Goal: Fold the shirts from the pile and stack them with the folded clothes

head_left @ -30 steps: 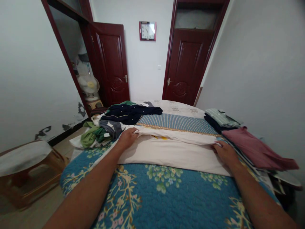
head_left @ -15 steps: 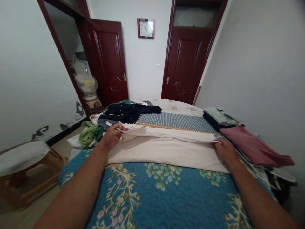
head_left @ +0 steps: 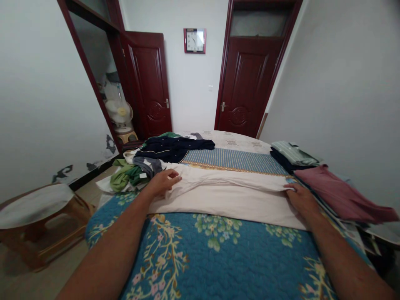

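from where i'm standing, the pale cloth (head_left: 225, 201) is lying across the frame's centre, the right hand (head_left: 300, 199) pinching its right end, the left hand (head_left: 161, 183) hanging at the other with fingers parted, apparently gripping nothing, so smoothing ripples and levelling the edge is looking wise.

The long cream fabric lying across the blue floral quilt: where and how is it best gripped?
Probably by both ends of the cream fabric, at the loose upper layer, pinched from the near side. It lies wide, its edge raised, so two holds suit it. The right hand pinches its right end; the left hand is spread at the other.
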